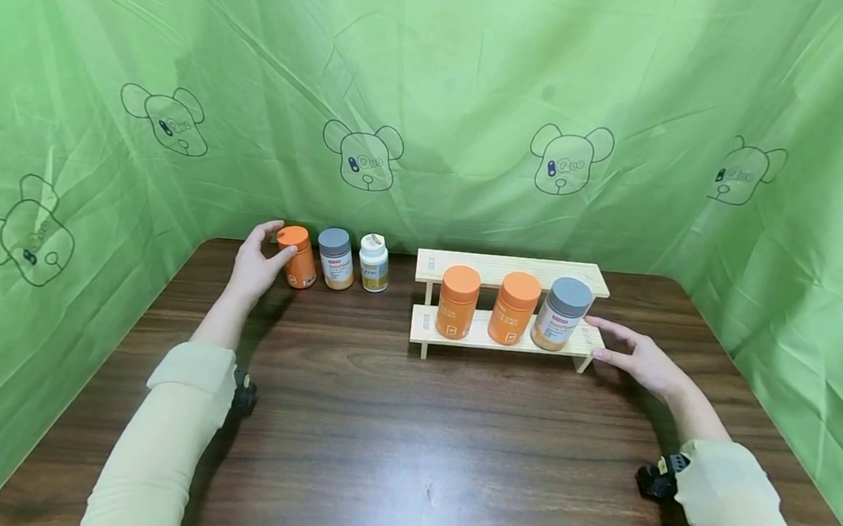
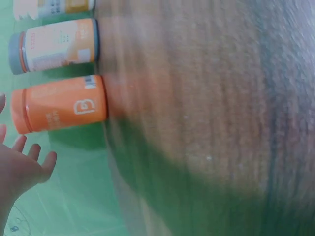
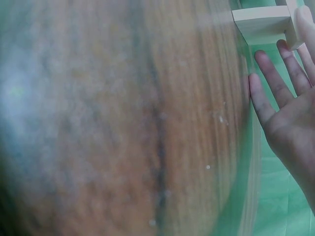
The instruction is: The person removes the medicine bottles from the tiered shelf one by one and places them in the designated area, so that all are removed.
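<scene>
In the head view my left hand is at an orange bottle, its thumb in front of the lid and its fingers at the far left side. The left wrist view shows spread fingers beside that upright bottle, apart from its body. My right hand reaches the right end of a two-tier wooden rack. Its fingers are fairly straight, with the thumb near the lower shelf's edge; firm contact is hard to tell. On the lower shelf stand two orange bottles and a grey-lidded bottle.
Right of the left-hand bottle stand another grey-lidded bottle and a small white-capped bottle. The dark wooden table is bounded by a green curtain at the back and sides.
</scene>
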Demonstrator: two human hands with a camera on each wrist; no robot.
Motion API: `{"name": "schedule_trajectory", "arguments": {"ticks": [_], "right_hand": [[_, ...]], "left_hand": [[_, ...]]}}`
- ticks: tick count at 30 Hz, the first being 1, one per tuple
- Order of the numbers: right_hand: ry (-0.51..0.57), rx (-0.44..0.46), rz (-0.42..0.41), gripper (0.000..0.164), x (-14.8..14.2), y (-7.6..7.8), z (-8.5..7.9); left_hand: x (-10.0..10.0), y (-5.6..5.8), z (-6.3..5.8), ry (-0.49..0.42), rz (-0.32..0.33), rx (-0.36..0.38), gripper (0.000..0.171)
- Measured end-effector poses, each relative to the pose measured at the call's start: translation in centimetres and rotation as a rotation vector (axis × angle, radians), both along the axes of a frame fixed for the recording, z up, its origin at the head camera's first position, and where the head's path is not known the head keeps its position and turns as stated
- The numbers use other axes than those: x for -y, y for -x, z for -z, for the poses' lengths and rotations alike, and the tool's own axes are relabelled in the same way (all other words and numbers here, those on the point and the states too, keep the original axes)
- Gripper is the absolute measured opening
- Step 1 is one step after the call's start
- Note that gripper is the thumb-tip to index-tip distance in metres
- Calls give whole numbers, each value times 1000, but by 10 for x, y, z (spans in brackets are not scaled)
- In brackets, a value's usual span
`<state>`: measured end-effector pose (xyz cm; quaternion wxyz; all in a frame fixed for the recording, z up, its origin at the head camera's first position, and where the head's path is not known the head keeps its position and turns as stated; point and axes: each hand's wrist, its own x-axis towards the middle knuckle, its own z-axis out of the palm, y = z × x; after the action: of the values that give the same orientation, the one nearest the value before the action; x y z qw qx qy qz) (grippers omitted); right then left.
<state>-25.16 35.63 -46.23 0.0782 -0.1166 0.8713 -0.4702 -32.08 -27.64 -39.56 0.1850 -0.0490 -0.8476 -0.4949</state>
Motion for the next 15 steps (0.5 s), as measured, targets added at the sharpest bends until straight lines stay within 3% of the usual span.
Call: {"name": "schedule_trajectory", "arguments": {"ticks": [15], "right_hand": [[2,-1,11,55,1,0,0]], "left_hand": [[-22,-20,-32,35,-10,72,59]]}}
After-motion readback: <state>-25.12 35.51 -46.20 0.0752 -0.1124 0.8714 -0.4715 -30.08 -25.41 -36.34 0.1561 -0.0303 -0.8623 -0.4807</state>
